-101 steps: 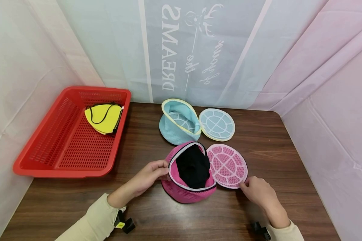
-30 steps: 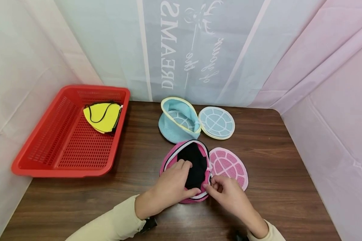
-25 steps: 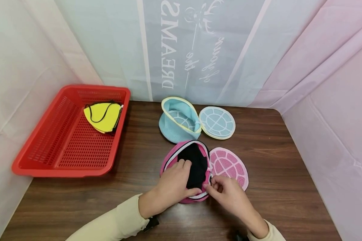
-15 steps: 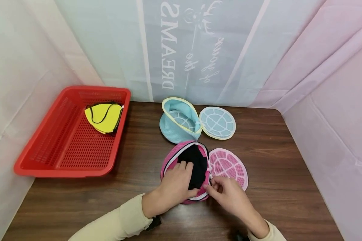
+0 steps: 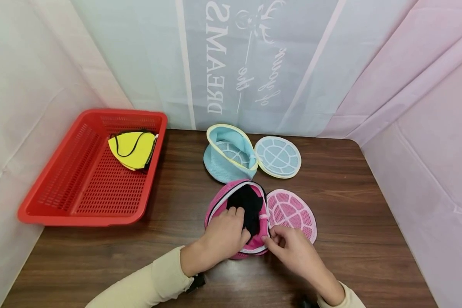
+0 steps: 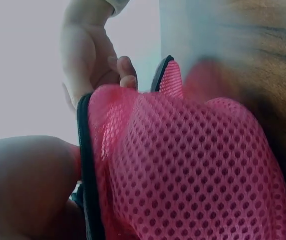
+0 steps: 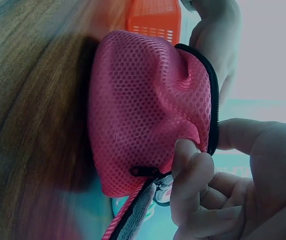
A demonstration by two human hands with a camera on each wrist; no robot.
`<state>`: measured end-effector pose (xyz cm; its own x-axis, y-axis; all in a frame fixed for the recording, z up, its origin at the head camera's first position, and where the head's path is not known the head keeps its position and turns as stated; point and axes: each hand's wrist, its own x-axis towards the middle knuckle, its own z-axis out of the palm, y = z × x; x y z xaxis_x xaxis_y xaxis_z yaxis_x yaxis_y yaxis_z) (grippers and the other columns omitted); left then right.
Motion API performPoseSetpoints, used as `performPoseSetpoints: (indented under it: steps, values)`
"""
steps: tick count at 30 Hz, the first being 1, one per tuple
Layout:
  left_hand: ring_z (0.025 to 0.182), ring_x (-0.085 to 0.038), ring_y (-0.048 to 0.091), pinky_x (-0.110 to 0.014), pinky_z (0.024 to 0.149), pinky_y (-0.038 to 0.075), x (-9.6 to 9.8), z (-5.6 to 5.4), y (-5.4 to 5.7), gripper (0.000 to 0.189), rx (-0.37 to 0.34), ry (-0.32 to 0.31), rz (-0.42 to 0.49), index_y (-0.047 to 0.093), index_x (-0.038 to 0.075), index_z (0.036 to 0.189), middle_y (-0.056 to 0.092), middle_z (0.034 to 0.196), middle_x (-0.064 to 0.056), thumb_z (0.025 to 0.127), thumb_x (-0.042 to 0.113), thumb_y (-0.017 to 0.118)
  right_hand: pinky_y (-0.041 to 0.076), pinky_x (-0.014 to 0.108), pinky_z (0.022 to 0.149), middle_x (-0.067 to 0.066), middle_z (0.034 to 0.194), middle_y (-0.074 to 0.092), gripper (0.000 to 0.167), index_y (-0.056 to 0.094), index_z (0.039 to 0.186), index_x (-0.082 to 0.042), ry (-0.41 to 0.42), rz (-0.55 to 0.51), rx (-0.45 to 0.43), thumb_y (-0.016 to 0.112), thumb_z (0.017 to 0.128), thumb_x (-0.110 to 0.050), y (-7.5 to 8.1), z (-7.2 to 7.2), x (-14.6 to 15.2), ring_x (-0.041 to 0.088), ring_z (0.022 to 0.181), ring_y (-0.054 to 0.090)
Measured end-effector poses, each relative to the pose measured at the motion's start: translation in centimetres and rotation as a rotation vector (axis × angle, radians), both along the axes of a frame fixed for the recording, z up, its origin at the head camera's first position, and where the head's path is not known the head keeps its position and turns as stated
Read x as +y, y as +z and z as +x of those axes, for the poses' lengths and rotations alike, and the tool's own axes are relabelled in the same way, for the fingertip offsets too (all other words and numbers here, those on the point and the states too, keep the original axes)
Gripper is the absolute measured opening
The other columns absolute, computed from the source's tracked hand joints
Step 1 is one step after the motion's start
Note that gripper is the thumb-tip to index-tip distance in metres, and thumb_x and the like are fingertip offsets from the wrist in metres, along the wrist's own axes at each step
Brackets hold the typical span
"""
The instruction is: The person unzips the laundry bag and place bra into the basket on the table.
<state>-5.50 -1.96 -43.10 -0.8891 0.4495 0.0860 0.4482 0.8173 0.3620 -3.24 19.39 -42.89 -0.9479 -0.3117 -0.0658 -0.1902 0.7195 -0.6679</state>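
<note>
A pink mesh laundry bag (image 5: 216, 204) stands on the table with its mouth unzipped and its round pink lid (image 5: 294, 214) folded out to the right. Inside it lies a bunched black cloth item (image 5: 241, 199). My left hand (image 5: 224, 234) reaches over the near left rim into the bag, fingers curled on the black cloth, fingertips partly hidden. At the right rim, my right hand (image 5: 294, 248) pinches the bag's edge between thumb and fingers, close to the lid hinge. In the right wrist view the zipper pull (image 7: 144, 171) hangs just below those fingers.
Behind the pink bag sits a light blue mesh bag (image 5: 225, 164), unzipped, its lid (image 5: 278, 157) lying flat to the right. On the left is a red plastic basket (image 5: 88, 220) holding a folded yellow item (image 5: 132, 147) with black cord. Fabric walls enclose the wooden table (image 5: 350, 205).
Both hands have come to the bag: the right from the lid's outer edge to the rim, the left from outside to inside. Just now the left thumb has drawn inward, bunching the black cloth.
</note>
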Motion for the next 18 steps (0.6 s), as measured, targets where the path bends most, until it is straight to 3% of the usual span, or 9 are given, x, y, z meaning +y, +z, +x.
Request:
performPoseSetpoints:
  steps: [10, 18]
  values:
    - [0.073, -0.026, 0.067, -0.038, 0.066, 0.058, -0.5, -0.5, 0.0, 0.013, 0.061, 0.010, 0.065, 0.061, 0.000, 0.092, 0.062, 0.078, -0.010, 0.090, 0.013, 0.065, 0.032, 0.020, 0.046, -0.017, 0.057, 0.042, 0.034, 0.053, 0.067, -0.025, -0.006, 0.007, -0.001, 0.076, 0.092, -0.023, 0.1, 0.0, 0.0, -0.001, 0.050, 0.039]
    - [0.074, -0.027, 0.069, -0.042, 0.064, 0.056, -1.3, -1.1, 0.3, 0.010, 0.010, 0.043, 0.162, 0.061, -0.001, 0.091, 0.062, 0.075, -0.011, 0.092, 0.009, 0.065, 0.033, 0.021, 0.046, -0.017, 0.057, 0.043, 0.032, 0.055, 0.068, -0.025, -0.006, 0.008, -0.018, 0.076, 0.092, -0.025, 0.2, 0.0, 0.1, -0.001, 0.051, 0.039]
